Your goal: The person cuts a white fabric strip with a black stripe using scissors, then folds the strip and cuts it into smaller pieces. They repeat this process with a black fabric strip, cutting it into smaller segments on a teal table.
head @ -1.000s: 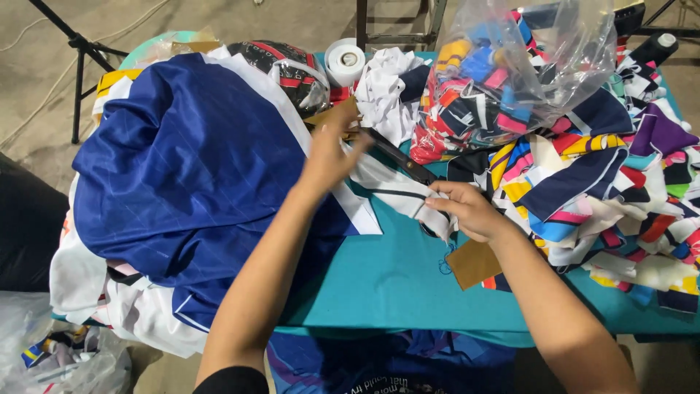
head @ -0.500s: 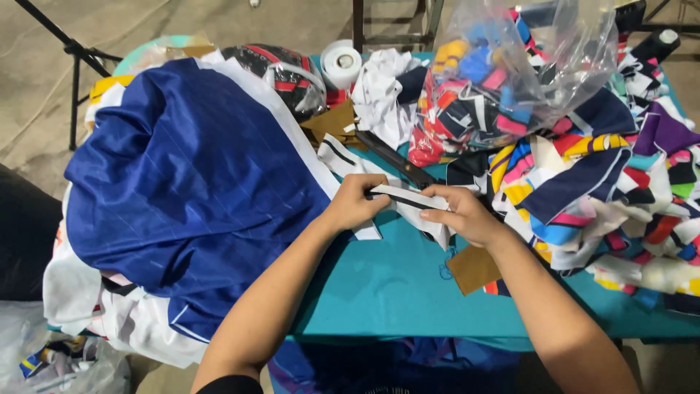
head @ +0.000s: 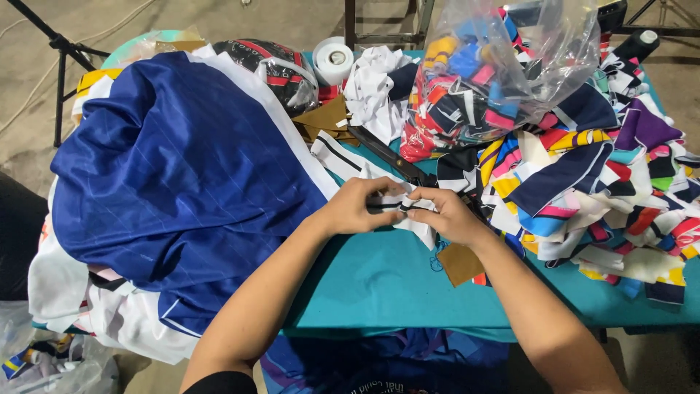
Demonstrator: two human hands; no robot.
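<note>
Closed together since earlier: left hand (head: 357, 208) and right hand (head: 443, 215), both pinching white black-striped fabric strip (head: 390, 208) over teal counter (head: 379, 281). Colourful scrap pile (head: 583, 182) right, unsorted.

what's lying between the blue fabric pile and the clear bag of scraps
Head view: between blue fabric and bag lie a white tape roll, crumpled white cloth and brown pieces.

on the teal cloth-covered table (head: 379, 284), the big blue pinstriped fabric heap (head: 182, 175) lies left, the multicoloured fabric scrap pile (head: 598, 190) right, the clear plastic bag of scraps (head: 503, 66) far, the white tape roll (head: 333, 58) far, left of that bag.
</note>
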